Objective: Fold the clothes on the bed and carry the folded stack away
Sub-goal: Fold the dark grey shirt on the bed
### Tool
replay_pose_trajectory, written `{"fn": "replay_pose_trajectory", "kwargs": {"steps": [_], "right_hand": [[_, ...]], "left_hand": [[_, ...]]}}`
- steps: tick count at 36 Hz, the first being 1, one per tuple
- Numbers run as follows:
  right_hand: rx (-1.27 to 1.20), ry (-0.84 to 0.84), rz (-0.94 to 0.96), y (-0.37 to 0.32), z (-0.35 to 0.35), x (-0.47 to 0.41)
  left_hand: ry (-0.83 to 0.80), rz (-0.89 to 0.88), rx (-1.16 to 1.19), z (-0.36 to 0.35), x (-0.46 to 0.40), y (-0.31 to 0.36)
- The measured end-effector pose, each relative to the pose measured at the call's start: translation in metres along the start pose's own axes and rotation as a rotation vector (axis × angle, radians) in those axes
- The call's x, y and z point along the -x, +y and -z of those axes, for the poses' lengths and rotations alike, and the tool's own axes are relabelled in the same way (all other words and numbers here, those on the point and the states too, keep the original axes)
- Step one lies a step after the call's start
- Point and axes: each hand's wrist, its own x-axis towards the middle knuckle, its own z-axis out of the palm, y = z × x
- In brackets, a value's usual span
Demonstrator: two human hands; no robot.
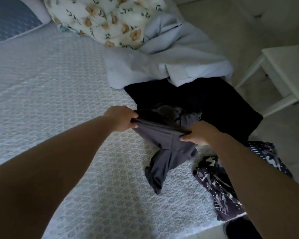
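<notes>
A dark grey garment hangs between both hands above the bed, its lower part bunched on the quilt. My left hand grips its upper edge at the left. My right hand grips the same edge at the right. Behind it a black garment lies flat near the bed's right side. A pale blue garment lies crumpled farther back. A dark patterned garment lies under my right forearm at the bed's edge.
A floral pillow sits at the head of the bed, with a blue pillow at the far left. A white side table stands on the floor to the right of the bed.
</notes>
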Motion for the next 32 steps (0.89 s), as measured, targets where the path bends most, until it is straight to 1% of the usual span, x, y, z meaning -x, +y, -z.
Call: {"fn": "replay_pose_trajectory", "kwargs": {"steps": [2,3,5,7,9,10,13,17,19,23,25,28,29,30,32], "right_hand": [[0.071,0.055,0.027,-0.02,0.019,0.015],[0.069,0.084,0.033,-0.031,0.028,0.023],[-0.026,0.129,0.048,-0.058,0.046,0.036],[-0.241,0.178,0.092,-0.09,0.061,0.05],[-0.473,0.191,0.117,-0.128,0.076,0.065],[-0.531,0.195,0.135,-0.149,0.083,0.073],[-0.6,0.222,0.211,-0.212,0.099,0.096],[-0.613,0.259,0.336,-0.299,0.109,0.131],[-0.627,0.27,0.404,-0.338,0.11,0.148],[-0.644,0.39,0.493,-0.405,0.106,0.172],[-0.673,0.439,0.512,-0.433,0.1,0.184],[-0.695,0.52,0.569,-0.471,0.09,0.205],[-0.69,0.543,0.585,-0.481,0.088,0.212],[-0.681,0.562,0.601,-0.491,0.086,0.219],[-0.658,0.571,0.639,-0.508,0.083,0.231]], "left_hand": [[0.037,0.058,-0.001,0.019,0.024,-0.017],[0.054,0.099,0.037,0.027,0.037,-0.025],[0.087,0.177,0.226,0.044,0.063,-0.036],[0.132,0.229,0.486,0.06,0.089,-0.046],[0.21,0.267,0.703,0.077,0.116,-0.059],[0.243,0.287,0.802,0.086,0.13,-0.067],[0.301,0.324,1.06,0.111,0.176,-0.09],[0.416,0.306,1.25,0.147,0.24,-0.118],[0.479,0.272,1.294,0.162,0.27,-0.132],[0.573,0.28,1.333,0.186,0.32,-0.155],[0.548,0.296,1.285,0.197,0.344,-0.16],[0.404,0.271,1.208,0.207,0.375,-0.167],[0.369,0.258,1.148,0.209,0.383,-0.169],[0.358,0.244,1.074,0.212,0.39,-0.17],[0.417,0.249,0.931,0.215,0.402,-0.174]]}}
